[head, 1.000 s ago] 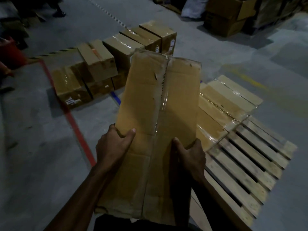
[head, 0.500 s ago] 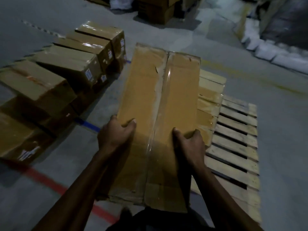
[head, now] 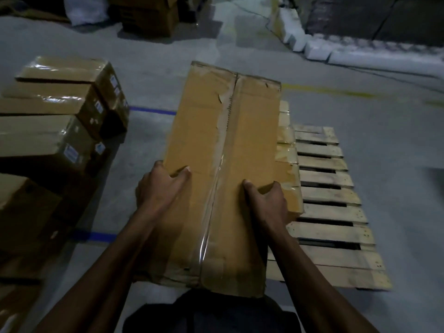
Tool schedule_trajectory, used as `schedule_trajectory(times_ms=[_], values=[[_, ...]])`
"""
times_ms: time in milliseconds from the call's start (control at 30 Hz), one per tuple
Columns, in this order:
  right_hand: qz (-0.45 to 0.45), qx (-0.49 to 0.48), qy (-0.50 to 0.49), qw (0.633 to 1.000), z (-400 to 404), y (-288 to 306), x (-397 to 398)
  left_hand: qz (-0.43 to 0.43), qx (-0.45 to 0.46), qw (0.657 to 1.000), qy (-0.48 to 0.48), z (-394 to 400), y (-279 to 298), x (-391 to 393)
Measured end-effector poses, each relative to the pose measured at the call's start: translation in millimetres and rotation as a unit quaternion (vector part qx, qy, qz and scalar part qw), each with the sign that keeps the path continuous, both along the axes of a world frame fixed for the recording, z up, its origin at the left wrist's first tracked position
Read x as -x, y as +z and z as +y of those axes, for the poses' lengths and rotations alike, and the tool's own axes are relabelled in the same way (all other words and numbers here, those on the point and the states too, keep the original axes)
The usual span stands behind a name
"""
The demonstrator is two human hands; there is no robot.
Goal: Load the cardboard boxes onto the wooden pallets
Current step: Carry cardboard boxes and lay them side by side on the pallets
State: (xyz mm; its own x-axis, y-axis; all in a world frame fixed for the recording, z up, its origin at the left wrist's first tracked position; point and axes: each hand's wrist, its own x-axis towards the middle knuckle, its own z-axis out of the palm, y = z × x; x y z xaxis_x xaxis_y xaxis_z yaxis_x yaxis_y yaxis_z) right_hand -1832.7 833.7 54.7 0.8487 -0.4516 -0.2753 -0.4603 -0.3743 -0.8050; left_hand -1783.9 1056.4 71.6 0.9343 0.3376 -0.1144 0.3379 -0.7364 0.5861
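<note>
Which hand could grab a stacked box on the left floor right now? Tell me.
Probably neither: the left hand and right hand both grip the carried cardboard box, and the stacked boxes sit apart.

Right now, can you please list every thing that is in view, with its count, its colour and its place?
held box: one, brown, taped, in both hands, above the pallet's left side
pallet: one, pale wood, on the floor at right
loaded boxes: several, brown, on the pallet, mostly hidden behind the held box
floor boxes: at least five, brown, stacked at left
far boxes: a few, brown, top centre
white sacks: a row, top right
blue tape: lines on the grey floor
left hand: grips the box's left edge
right hand: grips its right edge
</note>
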Motion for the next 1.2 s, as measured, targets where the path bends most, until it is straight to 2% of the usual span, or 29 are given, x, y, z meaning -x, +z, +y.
schedule_trajectory(times_ms=[233, 400, 633, 733, 967, 1200], values=[[-0.001, 0.013, -0.113, 0.993, 3, 5, -45, 0.015, -0.006, 0.993, -0.119, -12, -1, -95], [0.023, 0.018, -0.236, 0.971, 10, -4, -59, 0.036, -0.002, 0.966, -0.255, -41, -9, -158], [0.054, 0.017, -0.423, 0.904, 52, -10, -62, 0.059, 0.029, 0.879, -0.473, -65, -13, -214], [0.059, 0.009, -0.491, 0.869, 71, -12, -49, 0.102, 0.086, 0.835, -0.534, -78, -17, -213], [0.081, -0.008, -0.608, 0.79, 98, -24, -6, 0.197, 0.136, 0.737, -0.632, -105, -46, -185], [0.092, -0.061, -0.649, 0.753, 96, -60, 28, 0.209, 0.086, 0.699, -0.678, -126, -85, -153]])
